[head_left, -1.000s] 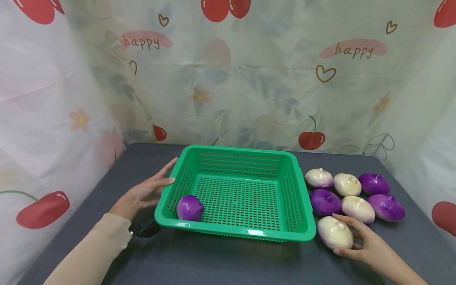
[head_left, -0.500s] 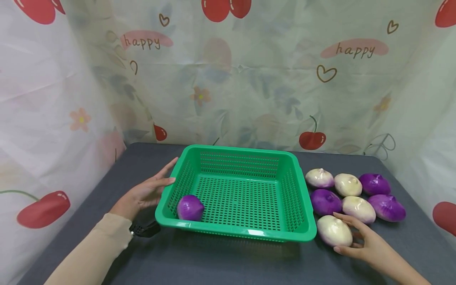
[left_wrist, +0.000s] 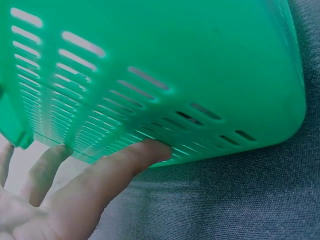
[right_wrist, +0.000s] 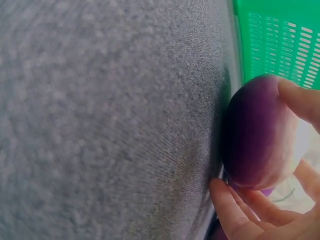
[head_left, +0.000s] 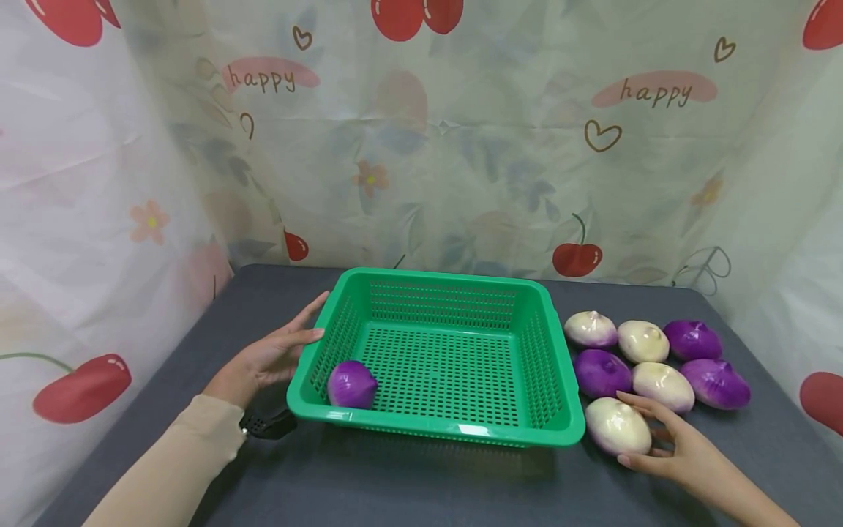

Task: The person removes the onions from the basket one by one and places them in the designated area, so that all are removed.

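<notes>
A green plastic basket [head_left: 421, 424] with slotted walls stands at the middle of the table. My left hand [head_left: 273, 355] touches its left wall from outside with extended fingers, and the left wrist view shows fingertips against the slots. Inside the basket's near left corner lies a purple turnip [head_left: 352, 384]. To the right of the basket, my right hand [head_left: 681, 450] holds a white turnip with a purple underside [head_left: 617, 427] between thumb and fingers. That turnip [right_wrist: 260, 135] sits low at the tabletop, close to the basket's near right corner.
Several white and purple turnips [head_left: 662, 388] lie grouped behind the right hand, beside the basket's right wall. Dark grey cloth [head_left: 395, 483] covers the table. A patterned curtain [head_left: 461, 190] hangs behind and at both sides.
The turnip in my right hand has shifted very slightly towards the basket. My left hand and the basket have stayed put.
</notes>
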{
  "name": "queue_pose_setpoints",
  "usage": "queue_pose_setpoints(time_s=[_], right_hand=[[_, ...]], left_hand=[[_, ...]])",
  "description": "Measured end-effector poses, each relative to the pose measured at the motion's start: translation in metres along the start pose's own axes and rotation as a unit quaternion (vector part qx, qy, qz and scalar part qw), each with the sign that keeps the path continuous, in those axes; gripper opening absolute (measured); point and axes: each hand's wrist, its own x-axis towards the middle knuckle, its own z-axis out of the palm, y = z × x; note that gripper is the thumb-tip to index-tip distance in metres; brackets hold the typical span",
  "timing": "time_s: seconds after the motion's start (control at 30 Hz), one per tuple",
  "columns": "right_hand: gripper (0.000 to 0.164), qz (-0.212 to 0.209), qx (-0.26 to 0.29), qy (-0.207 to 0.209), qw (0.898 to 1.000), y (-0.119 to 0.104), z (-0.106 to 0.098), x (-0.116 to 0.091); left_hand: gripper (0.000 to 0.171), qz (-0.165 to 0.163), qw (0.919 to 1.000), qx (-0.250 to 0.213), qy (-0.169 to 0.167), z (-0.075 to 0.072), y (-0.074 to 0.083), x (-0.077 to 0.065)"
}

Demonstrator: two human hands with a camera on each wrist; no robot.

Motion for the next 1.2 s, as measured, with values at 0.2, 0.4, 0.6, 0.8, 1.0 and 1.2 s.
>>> queue_pose_setpoints(time_s=[0.2, 0.4, 0.6, 0.8, 1.0, 1.2], right_hand=[[0.07, -0.013, 0.007, -0.001, 1.0, 0.0, -0.006, 0.001], [0.064, 0.019, -0.049, 0.004, 0.999, -0.017, -0.023, 0.009], [0.056, 0.012, -0.038, -0.009, 0.999, -0.051, -0.043, 0.03], [0.044, -0.012, -0.037, -0.01, 0.999, -0.1, -0.048, 0.062], [0.04, -0.033, -0.023, -0.037, 0.998, -0.144, -0.039, 0.102], [0.04, -0.056, 0.034, -0.086, 0.994, -0.169, -0.01, 0.145]], left_hand=[[0.073, -0.003, 1.0, -0.003, 0.001, 0.002, 0.002, -0.001], [0.072, -0.004, 1.0, 0.0, -0.001, 0.002, 0.001, 0.001], [0.072, -0.003, 1.0, 0.005, -0.002, 0.0, -0.001, 0.001], [0.072, -0.003, 1.0, 0.005, -0.008, 0.0, 0.0, -0.001], [0.073, -0.002, 0.9999, -0.004, -0.012, 0.0, 0.002, -0.001], [0.071, -0.01, 0.9999, -0.003, -0.007, 0.0, 0.001, 0.0]])
